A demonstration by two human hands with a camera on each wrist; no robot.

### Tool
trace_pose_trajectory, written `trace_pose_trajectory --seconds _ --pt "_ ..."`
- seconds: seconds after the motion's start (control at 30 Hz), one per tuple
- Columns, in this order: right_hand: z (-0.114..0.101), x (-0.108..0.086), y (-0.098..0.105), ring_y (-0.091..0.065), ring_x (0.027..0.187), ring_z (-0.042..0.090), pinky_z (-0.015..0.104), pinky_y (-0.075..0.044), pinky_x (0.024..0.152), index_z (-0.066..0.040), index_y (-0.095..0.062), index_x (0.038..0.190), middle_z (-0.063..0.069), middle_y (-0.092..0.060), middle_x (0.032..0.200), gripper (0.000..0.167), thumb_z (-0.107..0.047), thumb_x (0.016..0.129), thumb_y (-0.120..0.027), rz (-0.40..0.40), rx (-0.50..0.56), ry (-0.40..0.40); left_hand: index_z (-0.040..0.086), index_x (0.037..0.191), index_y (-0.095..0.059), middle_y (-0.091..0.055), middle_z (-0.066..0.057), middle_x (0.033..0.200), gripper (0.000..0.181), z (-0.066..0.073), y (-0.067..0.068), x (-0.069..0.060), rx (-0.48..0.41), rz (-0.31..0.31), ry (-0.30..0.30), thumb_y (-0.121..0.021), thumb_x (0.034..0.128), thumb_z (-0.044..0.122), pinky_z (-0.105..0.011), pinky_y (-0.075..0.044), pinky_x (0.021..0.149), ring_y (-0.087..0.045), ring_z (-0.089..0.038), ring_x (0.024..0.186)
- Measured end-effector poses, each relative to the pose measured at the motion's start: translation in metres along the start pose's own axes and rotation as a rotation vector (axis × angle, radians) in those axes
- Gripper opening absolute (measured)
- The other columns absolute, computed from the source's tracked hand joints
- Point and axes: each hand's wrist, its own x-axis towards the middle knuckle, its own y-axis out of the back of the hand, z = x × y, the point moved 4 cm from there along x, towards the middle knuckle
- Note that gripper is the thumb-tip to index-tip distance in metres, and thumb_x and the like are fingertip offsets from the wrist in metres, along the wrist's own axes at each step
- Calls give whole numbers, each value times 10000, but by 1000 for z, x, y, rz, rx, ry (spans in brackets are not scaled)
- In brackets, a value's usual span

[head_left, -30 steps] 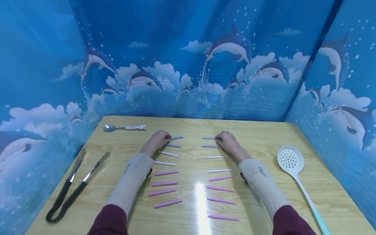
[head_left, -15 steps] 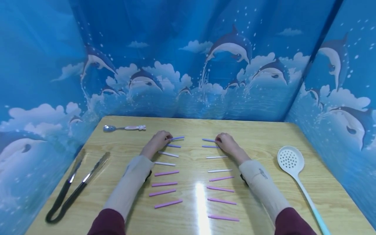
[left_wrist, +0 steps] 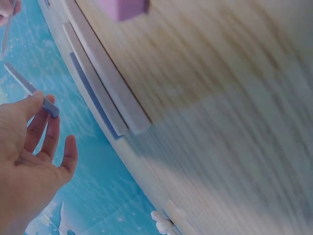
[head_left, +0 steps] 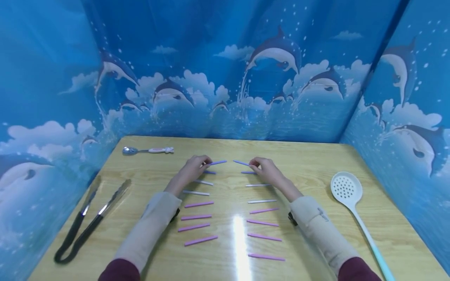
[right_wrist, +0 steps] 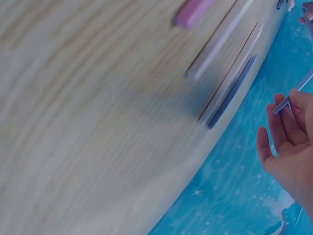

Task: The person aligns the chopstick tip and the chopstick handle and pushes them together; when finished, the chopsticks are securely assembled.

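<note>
At the far part of the table, my left hand pinches a thin blue-violet stick between thumb and fingers. Opposite it, my right hand pinches a matching stick. The two held sticks point at each other with a gap between their tips, and both wrist views show them raised off the table. Below each hand a column of similar sticks lies flat: a blue one on the left, a blue one on the right, then white sticks and several pink ones.
Black-handled tongs lie on the left of the wooden table. A small spoon lies at the back left. On the right is a white skimmer with a pale green handle end. A blue dolphin-print curtain stands behind.
Both hands have lifted their blue-violet sticks and moved inward, so the stick tips are closer together. The head view has shifted slightly; the sticks lying in the columns stay in place.
</note>
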Motion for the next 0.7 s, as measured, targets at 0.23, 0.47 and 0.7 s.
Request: trace_pose_trajectory --seconds 0.23,0.47,0.7 --pt "-10 1 -4 -626 818 244 355 -536 717 46 -651 962 136 -679 873 129 -61 930 -586 4 30 26 39 1105 -633 -665 -103 1067 177 7 -2 1 13 -11 -29 -572 943 80 -425 -450 953 -575 -269 1033" --pt "-12 1 -5 -620 808 234 339 -527 704 42 -651 969 138 -680 871 133 -68 933 -584 -5 34 14 45 1090 -637 -666 -96 1039 165 11 -1 0 12 4 -39 -573 947 96 -421 -459 938 -584 -261 1016" --pt "-15 1 -3 -621 810 229 345 -537 721 43 -662 973 130 -675 869 130 -58 927 -592 -33 -13 46 49 1087 -646 -675 -90 1040 169 10 -2 -1 15 5 -42 -590 934 92 -452 -417 952 -575 -264 1023"
